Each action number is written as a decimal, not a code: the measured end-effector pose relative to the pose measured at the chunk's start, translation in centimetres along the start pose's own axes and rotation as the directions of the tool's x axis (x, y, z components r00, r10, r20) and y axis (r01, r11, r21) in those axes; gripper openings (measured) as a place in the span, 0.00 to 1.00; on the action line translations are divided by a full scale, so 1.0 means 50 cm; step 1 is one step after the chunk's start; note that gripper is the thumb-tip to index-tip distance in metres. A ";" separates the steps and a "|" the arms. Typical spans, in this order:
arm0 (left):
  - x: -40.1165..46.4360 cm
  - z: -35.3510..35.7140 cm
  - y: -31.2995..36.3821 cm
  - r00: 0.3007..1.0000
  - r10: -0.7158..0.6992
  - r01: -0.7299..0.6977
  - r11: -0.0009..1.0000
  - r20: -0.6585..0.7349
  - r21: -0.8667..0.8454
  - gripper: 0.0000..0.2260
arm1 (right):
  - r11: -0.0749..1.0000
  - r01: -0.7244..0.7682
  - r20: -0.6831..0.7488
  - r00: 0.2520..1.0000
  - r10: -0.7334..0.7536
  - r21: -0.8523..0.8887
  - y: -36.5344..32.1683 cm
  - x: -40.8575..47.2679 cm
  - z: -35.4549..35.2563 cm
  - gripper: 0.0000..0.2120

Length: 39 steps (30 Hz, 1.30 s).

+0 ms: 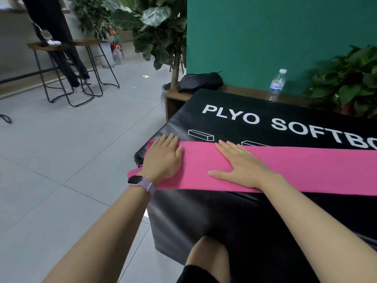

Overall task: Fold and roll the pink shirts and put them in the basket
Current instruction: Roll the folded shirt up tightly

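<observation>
A pink shirt [306, 170], folded into a long narrow strip, lies along the near edge of a black padded box [234, 111] with white lettering. The strip runs off the frame to the right. My left hand [163, 158] lies flat on the strip's left end, fingers straight, a watch on its wrist. My right hand [240, 164] presses flat on the strip a little to the right, fingers spread. No basket is in view.
A water bottle [277, 85] and a black bag [200, 81] sit on a wooden shelf behind the box. Potted plants stand at the back and right. Two stools [71, 70] and a standing person are at the far left on the tiled floor.
</observation>
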<state>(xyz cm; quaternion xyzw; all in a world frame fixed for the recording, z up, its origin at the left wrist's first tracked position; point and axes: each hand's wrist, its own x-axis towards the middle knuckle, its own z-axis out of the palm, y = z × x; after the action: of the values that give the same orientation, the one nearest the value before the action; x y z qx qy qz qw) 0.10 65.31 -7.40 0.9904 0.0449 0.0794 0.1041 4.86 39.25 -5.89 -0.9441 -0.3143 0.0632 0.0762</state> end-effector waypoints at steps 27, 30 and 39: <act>0.166 -0.015 -0.024 0.985 0.112 -0.115 0.993 0.134 0.011 0.30 | 0.980 -0.190 0.004 0.982 0.190 -0.051 0.167 -0.030 -0.045 0.40; 0.198 -0.008 -0.028 0.982 0.141 -0.144 0.989 0.128 0.016 0.30 | 0.977 -0.213 -0.013 0.977 0.213 -0.023 0.191 -0.051 -0.034 0.37; 0.110 -0.032 0.187 0.989 -0.028 0.051 0.987 -0.148 0.151 0.11 | 0.966 -0.257 -0.036 0.966 0.256 -0.016 0.187 -0.041 -0.029 0.35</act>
<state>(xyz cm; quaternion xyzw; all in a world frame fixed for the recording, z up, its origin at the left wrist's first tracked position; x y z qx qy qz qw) 5.92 57.09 -3.05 0.9859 0.0781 0.1457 0.0250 8.95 30.49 -6.03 -0.9785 -0.1889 0.0535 0.0629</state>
